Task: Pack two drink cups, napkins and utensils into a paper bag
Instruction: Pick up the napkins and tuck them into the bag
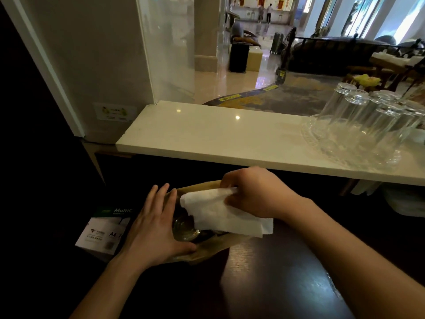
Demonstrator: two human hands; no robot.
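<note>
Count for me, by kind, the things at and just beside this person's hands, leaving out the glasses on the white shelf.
Brown paper bag: 1
Clear lidded drink cup showing inside the bag: 1
White paper napkin pinched in the right hand: 1 bundle; its sheets cannot be counted
White pack of A4 paper: 1
Total: 4

Daylight floods the lobby windows (372,17) at upper right, blowing them out to white-blue, while the dark lower counter (276,272) sits in deep shadow with only a faint sheen. Two small ceiling-light reflections glint on the white ledge (207,134), and the polished floor (230,84) beyond mirrors the brightness. Wide-angle distortion bends the wall edges at left. The upturned glasses (368,120) and distant lobby look soft, slightly smeared.
</note>
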